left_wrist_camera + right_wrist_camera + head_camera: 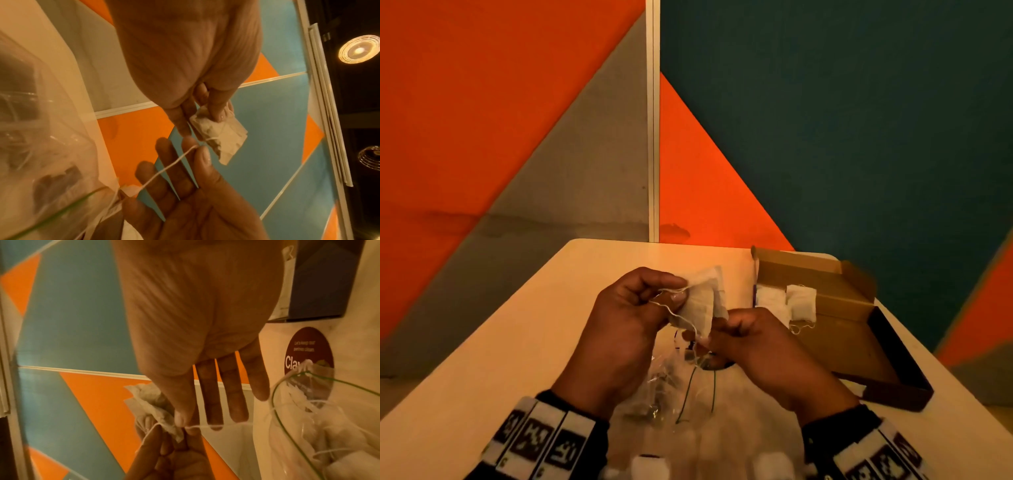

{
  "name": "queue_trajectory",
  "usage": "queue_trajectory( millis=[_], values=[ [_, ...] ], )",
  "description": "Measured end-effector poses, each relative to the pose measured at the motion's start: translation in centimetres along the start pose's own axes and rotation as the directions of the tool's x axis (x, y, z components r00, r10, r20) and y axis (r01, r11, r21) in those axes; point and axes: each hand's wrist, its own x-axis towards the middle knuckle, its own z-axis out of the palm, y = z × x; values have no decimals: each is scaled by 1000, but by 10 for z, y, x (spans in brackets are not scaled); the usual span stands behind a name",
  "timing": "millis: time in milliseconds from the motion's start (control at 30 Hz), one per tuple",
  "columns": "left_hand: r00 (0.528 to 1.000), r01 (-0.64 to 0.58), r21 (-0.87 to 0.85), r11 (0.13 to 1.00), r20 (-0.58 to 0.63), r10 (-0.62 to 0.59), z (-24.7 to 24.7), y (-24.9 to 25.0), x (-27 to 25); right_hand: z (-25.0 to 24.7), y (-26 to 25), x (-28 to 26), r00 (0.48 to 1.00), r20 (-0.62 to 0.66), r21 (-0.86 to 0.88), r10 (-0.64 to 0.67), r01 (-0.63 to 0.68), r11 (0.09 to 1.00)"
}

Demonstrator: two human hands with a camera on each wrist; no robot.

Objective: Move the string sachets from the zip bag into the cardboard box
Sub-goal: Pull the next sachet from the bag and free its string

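My left hand (681,291) pinches pale paper sachets (702,298) by their top edge, above the middle of the table. My right hand (705,339) pinches a white string (164,168) hanging from them between thumb and forefinger, its other fingers straight. The left wrist view shows the left hand (205,116) on a sachet (218,134) and the right hand (197,148) on the string. A clear zip bag (664,387) with more sachets lies under both hands. The open cardboard box (835,335) sits to the right, with white sachets (801,301) at its far end.
A round maroon sticker (304,350) is on the table beside the zip bag (329,443). Blurred white objects (650,466) lie at the table's near edge. Orange, grey and teal wall panels stand close behind the table.
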Motion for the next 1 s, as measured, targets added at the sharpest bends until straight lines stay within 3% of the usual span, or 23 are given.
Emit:
queue_trajectory(
  millis=[100, 133, 200, 267, 333, 367, 500, 700, 833, 1000],
  values=[
    [1000, 11, -90, 996, -4, -12, 3, 2, -2, 1, -2, -3, 994, 107, -75, 23, -15, 997],
    [1000, 9, -79, 997, -6, -10, 3, 3, -2, -1, -4, -2, 997, 72, -77, 19, -14, 997],
    [1000, 14, -40, 999, -5, -14, 3, 2, -2, -8, -8, -1, 989, -143, -50, -27, 20, 999],
    [1000, 18, 23, 1000, -2, -18, 2, -1, -2, -16, -12, -1, 943, -297, 106, -152, 190, 976],
    [1000, 21, 84, 996, 2, -21, 4, -3, -3, -16, -17, -5, 929, -264, 232, -258, 321, 918],
    [1000, 22, 102, 995, 5, -23, 5, -4, -4, -13, -19, -8, 939, -211, 267, -273, 324, 908],
    [999, 31, 137, 990, 4, -31, 7, -6, -6, 0, -17, -8, 976, -67, 182, -206, 215, 959],
    [994, 109, 175, 978, -46, -102, 4, -9, -2, -1, -22, -8, 988, -132, 221, -79, 107, 969],
    [992, 126, 258, 958, -46, -118, 0, -7, 0, -10, -21, -7, 967, -222, 34, -126, 137, 990],
    [985, 156, 297, 942, 27, -172, 2, -2, -4, -7, -13, -1, 970, -227, -164, -86, 49, 985]
  ],
)
